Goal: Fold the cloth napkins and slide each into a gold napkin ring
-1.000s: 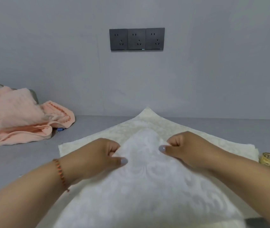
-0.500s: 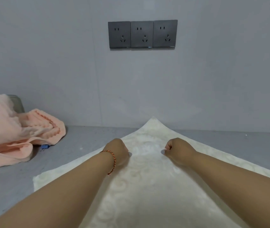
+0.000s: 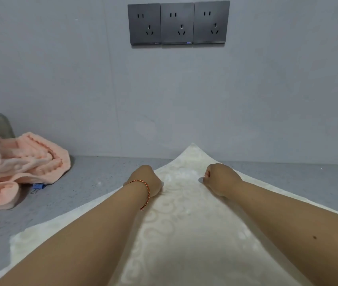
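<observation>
Napkin [image 3: 176, 215] soft, floppy damask, light, slides easy on counter. My left hand [image 3: 146, 180] and right hand [image 3: 219, 179] both curled, pinching folded edge just under fingertips. Best hold: corners.

Napkin [image 3: 184, 223] spread on the tabletop [image 3: 94, 182], one corner pointing away toward the wall [image 3: 61, 79] behind. Left hand [image 3: 145, 180] and right hand [image 3: 221, 179] rest on the napkin near that far corner, side by side and apart, forearms lying over the cloth toward the viewer. Towel [image 3: 15, 168] heaped at the far left of the tabletop, against the wall; a binder clip [image 3: 37, 187] just beside its near edge. Three sockets [image 3: 178, 23] in a row on the wall, above the napkin
</observation>
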A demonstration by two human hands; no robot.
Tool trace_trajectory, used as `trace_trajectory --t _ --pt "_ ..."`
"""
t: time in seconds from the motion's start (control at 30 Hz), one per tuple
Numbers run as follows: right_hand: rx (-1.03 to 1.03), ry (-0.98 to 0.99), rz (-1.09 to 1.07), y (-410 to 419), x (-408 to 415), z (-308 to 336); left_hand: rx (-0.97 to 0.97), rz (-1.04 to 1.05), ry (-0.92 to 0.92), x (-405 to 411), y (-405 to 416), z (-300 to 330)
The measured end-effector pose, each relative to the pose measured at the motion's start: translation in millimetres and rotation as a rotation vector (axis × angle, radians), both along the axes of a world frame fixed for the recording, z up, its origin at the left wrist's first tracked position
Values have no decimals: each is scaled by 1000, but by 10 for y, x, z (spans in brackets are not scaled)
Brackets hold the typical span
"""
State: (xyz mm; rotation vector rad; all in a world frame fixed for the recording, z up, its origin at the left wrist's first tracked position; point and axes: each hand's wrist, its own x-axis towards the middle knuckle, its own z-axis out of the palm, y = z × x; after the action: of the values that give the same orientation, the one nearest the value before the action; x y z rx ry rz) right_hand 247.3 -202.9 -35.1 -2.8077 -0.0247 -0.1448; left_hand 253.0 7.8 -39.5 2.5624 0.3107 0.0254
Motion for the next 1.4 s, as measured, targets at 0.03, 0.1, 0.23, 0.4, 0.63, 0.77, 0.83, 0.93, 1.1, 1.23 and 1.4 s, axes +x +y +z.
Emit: trace_trajectory --t 0.03,0.1,0.23,0.4,0.63,0.77,0.83,0.93,1.1,1.23,1.4 --pt "-14 -7 2 2 4 -1 15 -2 6 7 -10 11" --pt "-32 -21 -3 -2 27 -14 77 -19 41 35 -39 44" --pt "-6 20 -18 -3 64 -49 164 -30 69 40 -119 119" --pt "10 93 19 25 74 -36 129 -140 117 106 -177 103" --pt "299 -50 36 -44 85 -185 -257 -173 -94 131 -26 -61" --pt "579 -52 89 -85 89 -231 -365 -206 -224 116 -4 -163" --pt "669 -47 135 -79 58 -211 -447 -243 -247 76 -6 -138" --pt "713 -60 185 -58 -7 -157 -552 -264 -238 10 3 -92" --pt "711 9 187 -54 -99 -75 -630 -217 -141 -83 0 30" --pt "669 39 151 -11 -123 -54 -477 -288 -168 -93 -11 -21" --pt "474 -43 231 -17 -105 -106 -101 -387 -191 -23 -30 -66"
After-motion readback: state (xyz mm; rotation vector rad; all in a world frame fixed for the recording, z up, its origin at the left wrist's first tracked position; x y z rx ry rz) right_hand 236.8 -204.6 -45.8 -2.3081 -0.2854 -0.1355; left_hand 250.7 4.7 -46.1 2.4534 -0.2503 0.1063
